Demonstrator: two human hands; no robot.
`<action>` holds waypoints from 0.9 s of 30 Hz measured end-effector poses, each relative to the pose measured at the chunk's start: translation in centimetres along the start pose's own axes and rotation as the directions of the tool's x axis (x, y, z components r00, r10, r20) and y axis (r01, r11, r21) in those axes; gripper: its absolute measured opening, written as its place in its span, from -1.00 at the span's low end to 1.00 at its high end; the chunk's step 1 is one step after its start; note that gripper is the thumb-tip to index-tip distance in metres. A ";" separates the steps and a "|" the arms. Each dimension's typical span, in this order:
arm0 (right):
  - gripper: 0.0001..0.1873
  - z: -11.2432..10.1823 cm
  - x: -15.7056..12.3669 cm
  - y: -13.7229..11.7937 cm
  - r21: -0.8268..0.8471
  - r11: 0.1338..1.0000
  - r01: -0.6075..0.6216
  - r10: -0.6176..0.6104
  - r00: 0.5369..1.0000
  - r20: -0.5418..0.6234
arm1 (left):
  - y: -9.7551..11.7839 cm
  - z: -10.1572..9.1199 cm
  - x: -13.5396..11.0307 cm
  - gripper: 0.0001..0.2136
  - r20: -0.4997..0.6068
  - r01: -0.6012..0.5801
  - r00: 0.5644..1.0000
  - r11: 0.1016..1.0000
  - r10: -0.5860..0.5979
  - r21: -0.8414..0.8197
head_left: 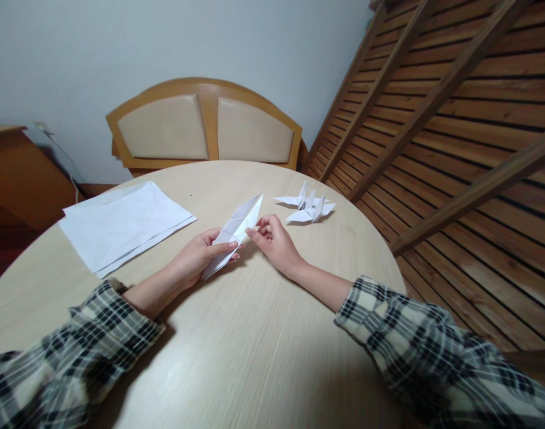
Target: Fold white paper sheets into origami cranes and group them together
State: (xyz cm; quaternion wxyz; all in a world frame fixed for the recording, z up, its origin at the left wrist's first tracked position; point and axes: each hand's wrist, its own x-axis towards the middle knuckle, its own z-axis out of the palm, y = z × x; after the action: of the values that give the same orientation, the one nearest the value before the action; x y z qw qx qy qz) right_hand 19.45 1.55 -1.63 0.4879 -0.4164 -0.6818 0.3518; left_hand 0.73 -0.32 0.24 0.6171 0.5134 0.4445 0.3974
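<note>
My left hand (196,259) grips a long, narrow folded piece of white paper (237,229) near its middle, thumb on top, holding it slanted just above the round wooden table (237,351). My right hand (275,241) rests on the table beside it, fingers curled, with the fingertips pinching the paper's right edge. Both forearms wear checked sleeves. Two finished white paper cranes (309,205) sit on the table a little beyond my right hand.
A stack of flat white paper sheets (120,226) lies at the table's left. A wooden chair with padded back (205,125) stands behind the table. A slatted wooden frame (455,119) leans at the right. A brown cabinet (17,173) is at the left.
</note>
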 end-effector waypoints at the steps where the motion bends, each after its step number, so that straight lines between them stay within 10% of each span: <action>1: -0.65 0.1 0.0 0.0 0.034 0.999 -0.017 0.015 0.997 0.076 | -0.1 0.0 0.0 -0.74 0.006 0.000 1.000 1.000 0.000 -0.005; 12: -0.70 -0.1 -0.2 -0.6 0.123 0.992 -0.003 -0.036 0.949 0.313 | -0.3 0.2 -0.3 -0.75 0.161 0.022 0.987 1.000 -0.021 -0.001; 27: -0.83 -0.5 0.0 0.4 0.025 0.997 0.069 -0.073 0.976 0.205 | 0.0 0.6 -0.2 -0.84 0.135 0.000 0.991 0.997 0.010 -0.074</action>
State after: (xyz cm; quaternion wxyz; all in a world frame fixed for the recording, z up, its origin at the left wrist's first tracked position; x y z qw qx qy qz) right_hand 20.05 1.73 -1.87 0.4306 -0.3488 -0.7400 0.3812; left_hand 1.20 -0.67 0.28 0.6632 0.5173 0.3854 0.3795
